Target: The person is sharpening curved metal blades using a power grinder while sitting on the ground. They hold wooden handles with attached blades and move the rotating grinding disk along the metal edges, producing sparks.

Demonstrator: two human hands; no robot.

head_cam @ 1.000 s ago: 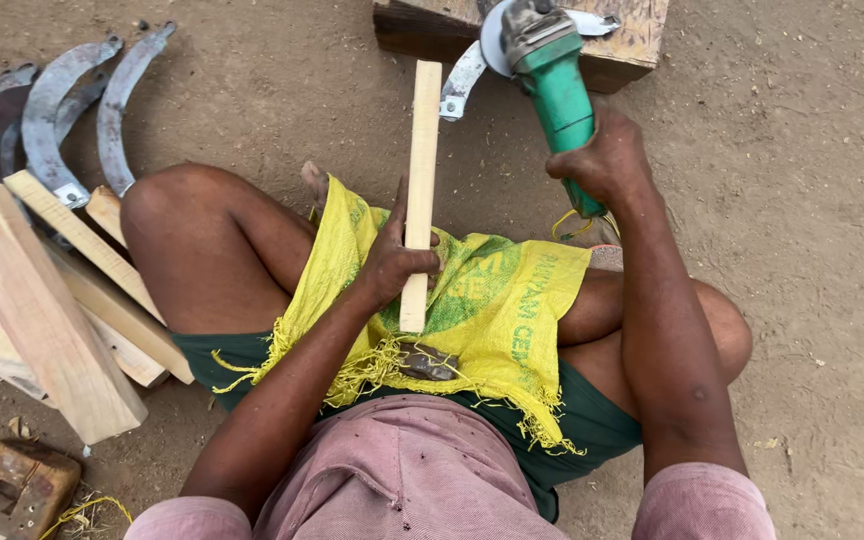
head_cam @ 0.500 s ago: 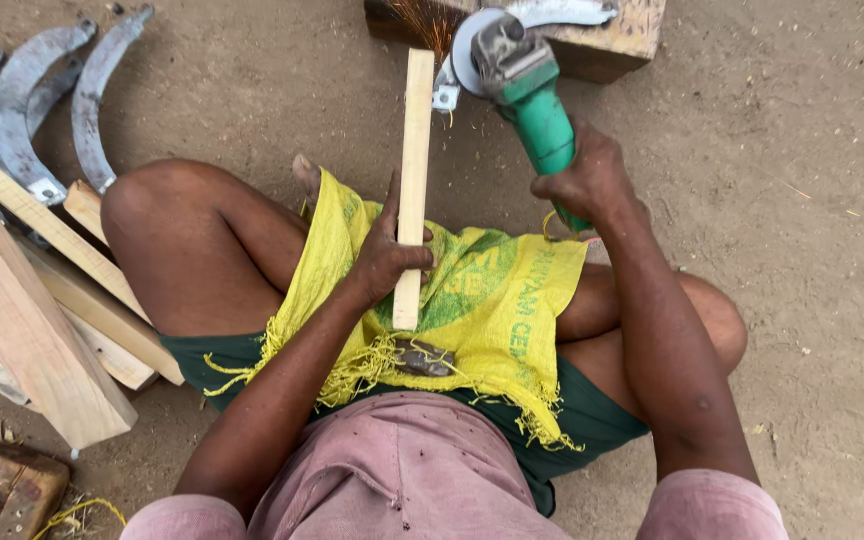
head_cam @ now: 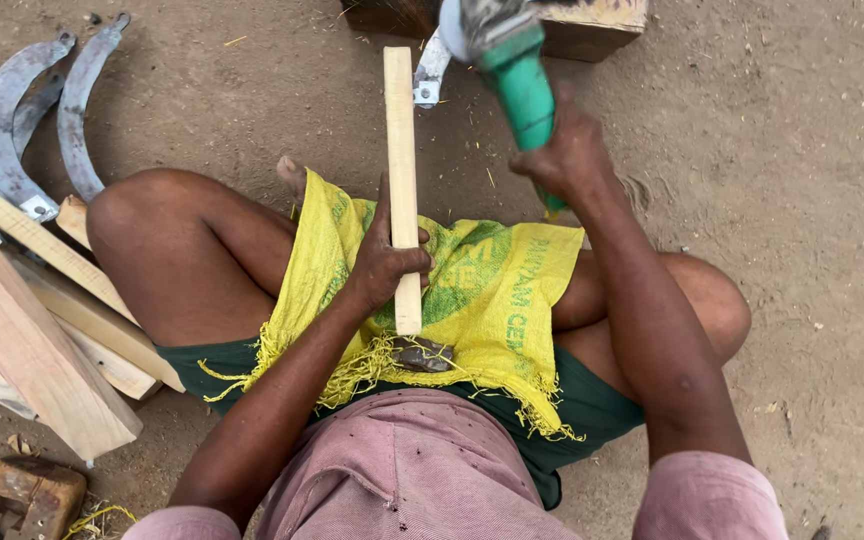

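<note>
My left hand [head_cam: 384, 262] grips a long pale wooden stick [head_cam: 400, 130] near its lower end, holding it lengthwise over a yellow woven sack [head_cam: 492, 290] spread on my lap. My right hand [head_cam: 567, 155] is closed around the green handle of an angle grinder [head_cam: 507, 55], whose blurred head sits just right of the stick's far end. I sit on the ground with bent legs. A curved metal blade [head_cam: 430, 70] lies by the grinder, partly hidden behind the stick.
Several curved metal sickle blades [head_cam: 27, 110] lie at the upper left. Pale wooden planks [head_cam: 37, 330] are stacked at the left. A wooden block [head_cam: 582, 25] stands at the top edge. A small worn wooden piece [head_cam: 22, 495] sits at the bottom left. Sandy ground surrounds me.
The grinder has swung left and down toward the stick's far end. My left hand keeps its hold on the stick.
</note>
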